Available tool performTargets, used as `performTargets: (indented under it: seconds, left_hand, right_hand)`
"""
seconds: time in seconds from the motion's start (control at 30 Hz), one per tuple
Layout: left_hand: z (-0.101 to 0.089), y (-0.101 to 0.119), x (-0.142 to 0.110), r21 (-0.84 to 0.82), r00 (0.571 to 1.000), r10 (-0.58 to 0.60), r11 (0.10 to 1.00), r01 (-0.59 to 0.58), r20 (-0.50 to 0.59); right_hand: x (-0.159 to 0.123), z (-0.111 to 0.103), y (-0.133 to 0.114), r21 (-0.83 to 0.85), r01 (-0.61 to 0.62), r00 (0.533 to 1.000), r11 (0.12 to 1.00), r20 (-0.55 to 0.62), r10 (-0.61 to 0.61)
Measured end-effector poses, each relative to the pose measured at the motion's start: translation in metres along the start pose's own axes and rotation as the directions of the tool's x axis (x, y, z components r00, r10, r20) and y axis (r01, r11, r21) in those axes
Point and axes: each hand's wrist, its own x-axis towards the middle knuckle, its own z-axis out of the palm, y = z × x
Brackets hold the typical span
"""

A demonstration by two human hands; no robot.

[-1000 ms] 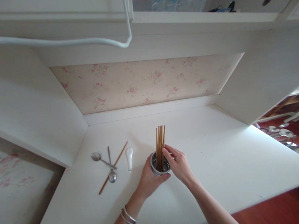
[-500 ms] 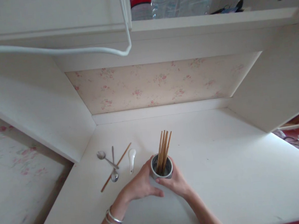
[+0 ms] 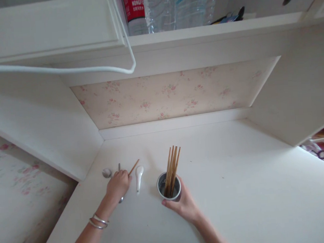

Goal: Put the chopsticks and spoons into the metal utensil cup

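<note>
My right hand [image 3: 184, 205] is wrapped around a round metal-rimmed cup [image 3: 161, 195] standing on the white tabletop. Several wooden chopsticks [image 3: 172, 169] lean upright inside it. Over to the left, my left hand [image 3: 118, 185] is closed, fingers curled, around the middle of a loose chopstick [image 3: 134, 166]; the lower part of that stick is hidden by the hand and arm. Two metal spoons lie under and around this hand: one bowl [image 3: 106, 172] shows beyond it, and part of the other bowl [image 3: 121, 200] peeks out below. A white ceramic spoon [image 3: 139, 178] rests just right of it.
Side panels and a low back ledge [image 3: 178, 123] enclose the tabletop [image 3: 239, 190]. Overhead, a shelf [image 3: 200, 30] holds plastic bottles [image 3: 161, 10], and a white cable [image 3: 91, 69] hangs at the upper left. Bracelets [image 3: 99, 221] circle my left wrist.
My left hand has left the cup and moved left onto the loose chopstick and metal spoons. My right hand still holds the cup. The view has shifted slightly.
</note>
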Motion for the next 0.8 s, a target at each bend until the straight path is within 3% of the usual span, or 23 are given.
performTargets:
  seconds: [0.17,0.43,0.6,0.8]
  left_hand:
    - [0.002,0.003,0.013,0.003,1.000,0.006,1.000,-0.006,0.012]
    - [-0.020,0.022,0.015,-0.011,0.992,0.000,1.000,-0.002,-0.125]
    - [-0.041,0.032,0.014,-0.152,0.966,-0.068,0.988,0.031,-0.248]
    - [-0.048,0.029,0.016,-0.336,0.906,-0.152,0.942,0.012,-0.394]
  right_hand:
    - [-0.002,-0.001,-0.002,-0.024,0.018,1.000,1.000,0.013,-0.018]
    - [0.000,0.001,0.001,0.012,-0.003,1.000,1.000,-0.003,0.003]
    - [0.000,0.000,0.003,-0.017,0.002,1.000,1.000,0.003,-0.002]
    - [-0.002,0.000,0.003,-0.030,-0.001,1.000,1.000,0.006,0.001]
